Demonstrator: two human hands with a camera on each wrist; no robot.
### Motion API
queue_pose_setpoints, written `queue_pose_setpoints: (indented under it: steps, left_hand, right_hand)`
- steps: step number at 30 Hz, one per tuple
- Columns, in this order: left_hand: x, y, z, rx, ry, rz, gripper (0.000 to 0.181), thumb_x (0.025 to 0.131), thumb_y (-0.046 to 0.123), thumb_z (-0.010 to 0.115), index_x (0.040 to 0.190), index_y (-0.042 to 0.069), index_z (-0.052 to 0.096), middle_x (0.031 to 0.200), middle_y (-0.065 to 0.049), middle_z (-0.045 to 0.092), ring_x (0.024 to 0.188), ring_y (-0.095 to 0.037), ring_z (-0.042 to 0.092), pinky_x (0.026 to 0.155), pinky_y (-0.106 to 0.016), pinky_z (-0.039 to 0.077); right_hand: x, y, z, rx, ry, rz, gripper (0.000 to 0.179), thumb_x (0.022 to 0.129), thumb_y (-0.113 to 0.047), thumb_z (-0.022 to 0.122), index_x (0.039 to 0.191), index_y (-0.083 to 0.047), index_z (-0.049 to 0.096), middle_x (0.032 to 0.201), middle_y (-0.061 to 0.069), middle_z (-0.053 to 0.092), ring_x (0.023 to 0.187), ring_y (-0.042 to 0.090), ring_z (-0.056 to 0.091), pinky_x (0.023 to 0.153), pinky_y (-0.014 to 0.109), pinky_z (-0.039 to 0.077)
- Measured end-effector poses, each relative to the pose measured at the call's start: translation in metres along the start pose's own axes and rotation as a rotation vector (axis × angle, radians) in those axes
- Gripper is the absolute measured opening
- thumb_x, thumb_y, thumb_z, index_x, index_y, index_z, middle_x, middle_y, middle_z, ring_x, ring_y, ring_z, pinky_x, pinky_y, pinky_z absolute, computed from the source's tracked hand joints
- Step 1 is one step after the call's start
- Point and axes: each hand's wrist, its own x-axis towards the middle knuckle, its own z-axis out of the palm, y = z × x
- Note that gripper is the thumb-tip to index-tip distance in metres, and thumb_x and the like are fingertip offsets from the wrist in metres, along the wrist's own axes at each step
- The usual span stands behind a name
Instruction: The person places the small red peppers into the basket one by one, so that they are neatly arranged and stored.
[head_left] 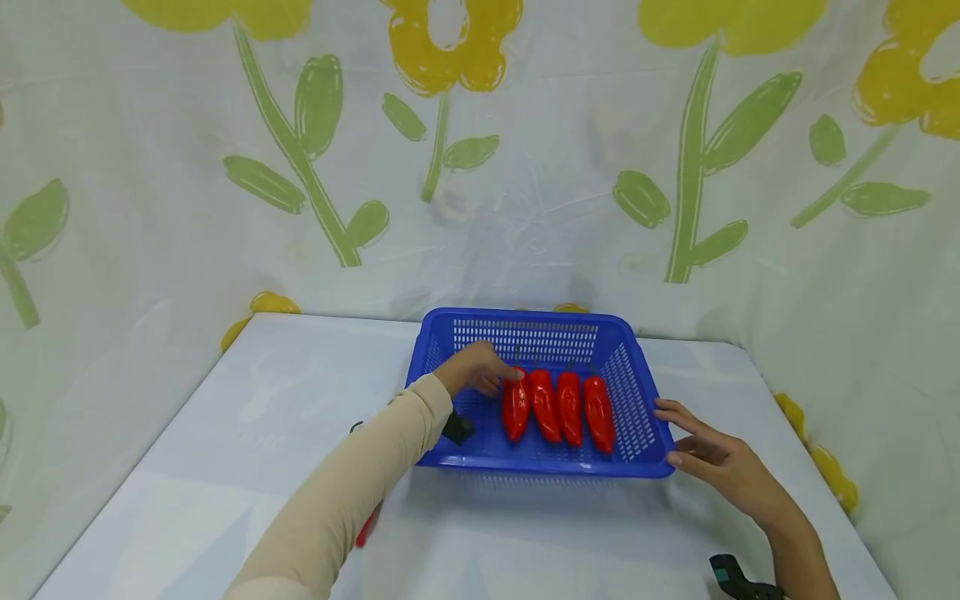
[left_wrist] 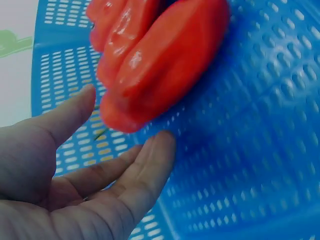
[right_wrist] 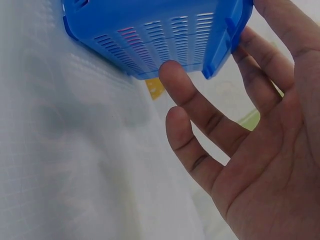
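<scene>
A blue plastic basket (head_left: 487,454) stands on the white table with several red peppers (head_left: 568,408) lying side by side inside. My left hand (head_left: 480,367) reaches over its left side to the leftmost pepper (head_left: 515,412). In the left wrist view, the thumb and fingers are spread near one end of this pepper (left_wrist: 170,65), with a gap between them. My right hand (head_left: 720,467) touches the basket's right rim near the front corner. In the right wrist view, some fingertips meet the rim while other fingers (right_wrist: 200,155) stretch out loosely beside the basket wall (right_wrist: 165,40).
Something red and slender (head_left: 367,527) lies on the table, mostly hidden under my left sleeve (head_left: 360,492). Behind the table (head_left: 247,417) hangs a pale cloth (head_left: 540,183) with yellow flowers and green leaves. The basket stands near the table's back edge.
</scene>
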Motion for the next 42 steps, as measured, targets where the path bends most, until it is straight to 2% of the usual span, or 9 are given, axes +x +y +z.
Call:
queue_pose_setpoints:
  steps: [5,7,9,13,20,26,30,37,42]
  left_hand:
    - [-0.016,0.008,-0.016,0.249,0.126,0.065,0.058,0.087,0.021,0.079,0.129,-0.010,0.052,0.104,-0.020,0.066,0.097,-0.034,0.071,0.086,-0.039,0.058]
    - [-0.022,0.012,-0.021,0.320,0.134,0.128,0.052,0.088,0.024,0.078,0.123,-0.009,0.058,0.097,-0.017,0.066,0.090,-0.030,0.071,0.081,-0.036,0.059]
    - [-0.028,0.013,-0.024,0.333,0.107,0.194,0.045,0.089,0.026,0.077,0.116,-0.007,0.064,0.094,-0.015,0.068,0.088,-0.027,0.071,0.079,-0.033,0.060]
    - [-0.043,0.006,-0.033,0.181,0.042,0.281,0.037,0.092,0.025,0.074,0.117,-0.002,0.068,0.104,-0.012,0.070,0.090,-0.021,0.071,0.080,-0.029,0.059]
    - [-0.072,-0.029,-0.062,-0.048,0.065,0.432,0.035,0.097,0.023,0.066,0.125,0.001,0.064,0.118,-0.015,0.068,0.104,-0.025,0.069,0.095,-0.038,0.054]
    - [-0.092,-0.060,-0.076,-0.143,0.114,0.450,0.035,0.100,0.022,0.063,0.126,0.000,0.062,0.125,-0.020,0.064,0.112,-0.029,0.066,0.101,-0.043,0.050]
    - [-0.102,-0.076,-0.081,-0.213,0.146,0.457,0.036,0.100,0.022,0.062,0.129,0.000,0.061,0.126,-0.018,0.064,0.114,-0.029,0.065,0.102,-0.042,0.049]
    - [-0.110,-0.110,-0.087,-0.217,0.262,0.396,0.045,0.097,0.034,0.066,0.133,0.009,0.061,0.124,-0.012,0.067,0.114,-0.027,0.065,0.109,-0.061,0.035]
    - [-0.118,-0.134,-0.087,-0.237,0.331,0.393,0.047,0.096,0.037,0.067,0.133,0.009,0.060,0.126,-0.015,0.066,0.116,-0.033,0.063,0.107,-0.058,0.040]
  right_hand:
    - [0.008,-0.002,0.003,0.024,-0.024,-0.045,0.053,0.097,-0.023,0.067,0.147,-0.022,0.052,0.158,0.011,0.037,0.105,0.024,0.064,0.081,0.029,0.057]
    - [0.008,-0.002,0.003,0.018,-0.020,-0.050,0.052,0.097,-0.023,0.067,0.147,-0.022,0.052,0.157,0.011,0.038,0.105,0.024,0.064,0.080,0.029,0.057]
    - [0.005,-0.001,0.001,0.006,-0.007,-0.043,0.052,0.097,-0.022,0.067,0.147,-0.021,0.052,0.157,0.012,0.038,0.104,0.024,0.064,0.079,0.028,0.057]
    - [0.001,-0.001,-0.002,-0.007,-0.004,-0.032,0.053,0.097,-0.023,0.066,0.148,-0.020,0.051,0.157,0.013,0.038,0.105,0.025,0.064,0.079,0.027,0.057]
    - [0.000,-0.005,-0.008,-0.027,0.002,-0.033,0.053,0.098,-0.022,0.065,0.149,-0.020,0.050,0.158,0.014,0.036,0.106,0.029,0.063,0.078,0.027,0.057]
    - [-0.003,-0.002,-0.005,-0.016,-0.009,-0.020,0.053,0.099,-0.023,0.064,0.149,-0.020,0.049,0.158,0.010,0.036,0.105,0.022,0.063,0.079,0.028,0.057]
    - [-0.004,-0.001,-0.003,-0.017,-0.001,-0.013,0.053,0.099,-0.024,0.065,0.149,-0.020,0.050,0.158,0.004,0.037,0.104,0.025,0.064,0.079,0.027,0.057]
    - [-0.003,-0.003,-0.002,-0.033,-0.001,-0.029,0.054,0.099,-0.024,0.065,0.149,-0.019,0.049,0.157,0.004,0.038,0.105,0.027,0.063,0.079,0.027,0.057]
    - [-0.003,-0.003,-0.003,-0.038,-0.006,-0.020,0.055,0.098,-0.025,0.065,0.150,-0.019,0.047,0.157,-0.004,0.038,0.105,0.025,0.063,0.080,0.026,0.056]
